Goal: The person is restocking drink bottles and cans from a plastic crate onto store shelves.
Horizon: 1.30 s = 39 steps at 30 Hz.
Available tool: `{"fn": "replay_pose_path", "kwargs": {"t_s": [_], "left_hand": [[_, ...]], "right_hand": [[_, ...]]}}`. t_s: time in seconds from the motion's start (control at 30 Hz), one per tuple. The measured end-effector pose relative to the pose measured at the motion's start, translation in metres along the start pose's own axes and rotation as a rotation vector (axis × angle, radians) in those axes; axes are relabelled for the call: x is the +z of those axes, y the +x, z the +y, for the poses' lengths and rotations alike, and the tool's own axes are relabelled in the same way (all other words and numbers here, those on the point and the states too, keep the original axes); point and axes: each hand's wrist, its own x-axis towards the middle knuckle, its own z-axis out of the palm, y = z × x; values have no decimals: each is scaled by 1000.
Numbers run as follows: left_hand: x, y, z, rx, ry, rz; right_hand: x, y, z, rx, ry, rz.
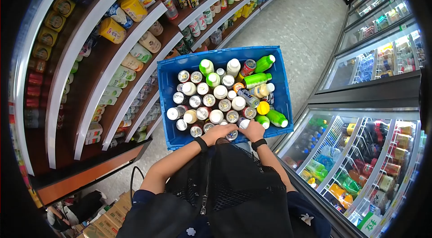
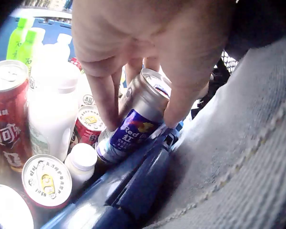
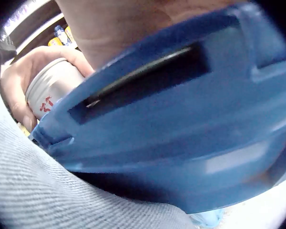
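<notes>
Left wrist: bottle [image 2: 52, 107] beside can [image 2: 139, 119]

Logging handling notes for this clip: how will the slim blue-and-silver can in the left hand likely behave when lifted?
The can looks like rigid metal, so it should keep its shape under the grip of the left hand. Its smooth wall may be slippery. It is tilted near the crate rim and, being round, would probably roll if released.

Can [image 2: 132, 130] label: "Red Bull" w/ Chinese chars.
</notes>
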Motion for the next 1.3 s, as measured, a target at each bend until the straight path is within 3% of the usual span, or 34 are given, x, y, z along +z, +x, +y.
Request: {"fn": "replay_pose_path", "kwargs": {"t_s": [0.23, 0.33, 0.4, 0.43, 0.53, 0.7, 0.77, 0.87, 1.03, 1.1, 1.3], "left_hand": [[-2, -2, -1, 117, -43, 48], [-1, 2, 2, 13, -103, 23], [14, 5, -11, -225, -95, 230], [16, 8, -11, -180, -25, 353], [17, 9, -13, -286, 15, 283], [22, 2, 1, -351, 25, 365], [16, -4, 6, -343, -1, 351], [4, -18, 20, -275, 16, 380], [-10, -51, 40, -268, 47, 458], [-15, -59, 47, -348, 15, 421], [-15, -71, 48, -300, 58, 432]], "right_hand": [[-2, -1, 13, -127, 72, -5], [-4, -5, 19, -194, 127, 10], [-4, -8, 19, -191, 139, 3], [-4, -10, 20, -223, 132, 36], [-1, -20, 18, -265, 146, 87], [4, -27, 12, -265, 195, 128], [9, -24, 10, -396, 259, 346], [5, -12, -2, -503, 219, 362], [16, 12, -38, -458, -46, 161], [18, 11, -45, -386, -179, -31], [26, 30, -45, -394, -254, -60]]}}
